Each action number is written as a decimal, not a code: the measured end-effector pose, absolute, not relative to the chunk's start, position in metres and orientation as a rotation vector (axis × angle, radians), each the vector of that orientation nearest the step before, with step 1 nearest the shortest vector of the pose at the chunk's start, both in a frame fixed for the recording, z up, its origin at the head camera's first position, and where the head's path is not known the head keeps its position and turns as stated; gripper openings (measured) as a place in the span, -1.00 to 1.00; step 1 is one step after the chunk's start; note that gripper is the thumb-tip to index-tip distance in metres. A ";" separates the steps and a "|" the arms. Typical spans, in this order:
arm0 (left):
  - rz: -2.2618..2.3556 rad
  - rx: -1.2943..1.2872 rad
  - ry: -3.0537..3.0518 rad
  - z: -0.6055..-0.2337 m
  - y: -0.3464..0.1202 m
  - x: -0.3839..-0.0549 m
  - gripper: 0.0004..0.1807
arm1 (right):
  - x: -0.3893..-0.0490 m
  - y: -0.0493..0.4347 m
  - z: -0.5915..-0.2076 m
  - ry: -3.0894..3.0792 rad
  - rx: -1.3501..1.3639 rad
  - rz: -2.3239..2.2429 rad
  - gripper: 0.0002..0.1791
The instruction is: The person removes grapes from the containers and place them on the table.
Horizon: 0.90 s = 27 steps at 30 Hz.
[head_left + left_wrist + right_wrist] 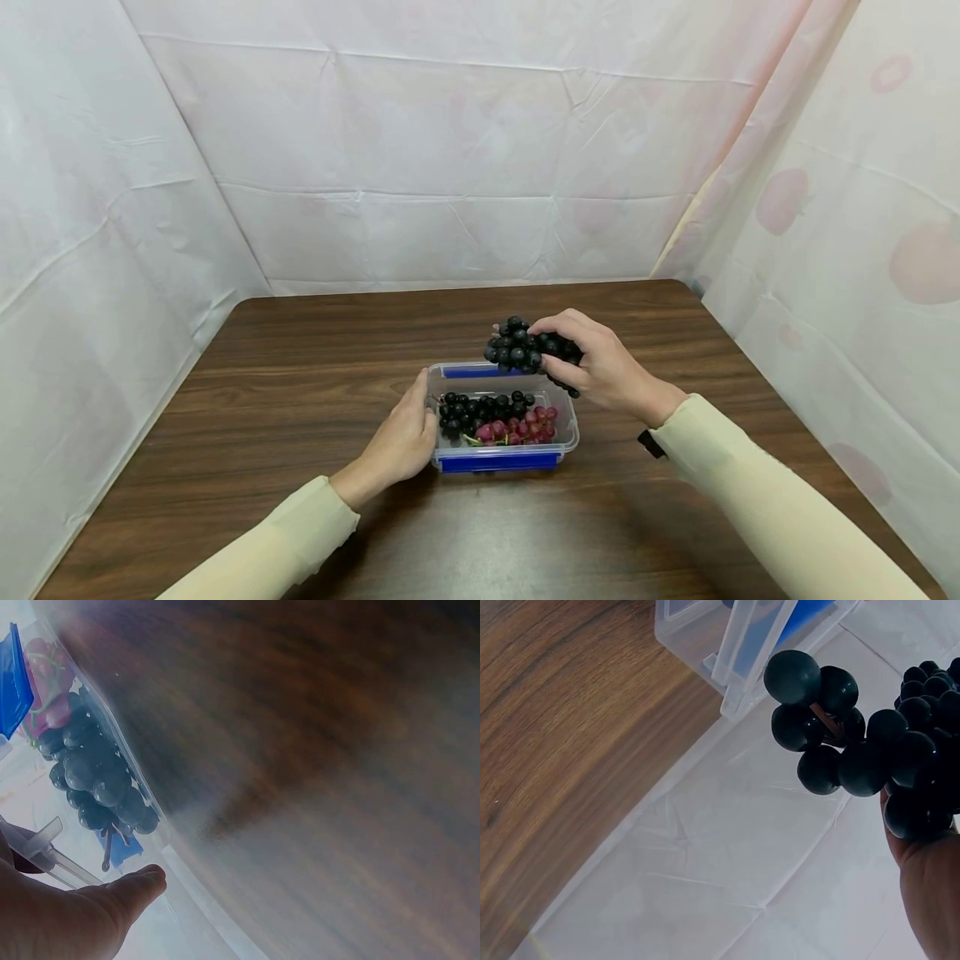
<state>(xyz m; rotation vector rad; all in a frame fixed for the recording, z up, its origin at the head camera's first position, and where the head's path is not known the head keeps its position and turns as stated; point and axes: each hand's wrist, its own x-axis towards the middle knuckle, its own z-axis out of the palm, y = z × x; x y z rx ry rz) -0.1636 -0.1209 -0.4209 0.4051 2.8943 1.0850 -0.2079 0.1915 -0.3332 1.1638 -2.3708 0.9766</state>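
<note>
My right hand (611, 367) pinches a bunch of black grapes (514, 347) between thumb and fingers, above the back right of a clear plastic box (572, 435). In the right wrist view, the black grapes (859, 766) hang beyond the palm, with part of the box at the top. Inside the box lie another black bunch (472, 410) and a bunch of red grapes (534, 427) in front of it. Along the box's left wall rests my left hand (401, 437), its fingers fairly straight; its thumb (127, 892) lies at the rim in the left wrist view.
Blue latches (498, 463) run along the box's front and back sides. The box stands on a dark wooden table (315, 358). White cloth (450, 150) hangs behind the table and along both sides.
</note>
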 end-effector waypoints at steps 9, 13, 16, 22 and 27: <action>1.094 0.404 2.893 -0.421 -0.120 -0.164 -0.27 | -0.209 0.199 -0.336 -2.384 1.116 0.952 -0.60; 1.101 0.407 2.891 -0.421 -0.120 -0.164 -0.27 | -0.210 0.203 -0.338 -2.404 1.080 0.941 -0.60; 1.103 0.412 2.890 -0.421 -0.119 -0.164 -0.27 | -0.210 0.206 -0.340 -2.422 1.050 0.932 -0.60; 1.094 0.414 2.899 -0.421 -0.120 -0.165 -0.27 | -0.210 0.211 -0.341 -2.437 1.008 0.914 -0.60; 1.093 0.409 2.903 -0.422 -0.120 -0.165 -0.27 | -0.210 0.215 -0.344 -2.450 0.975 0.895 -0.60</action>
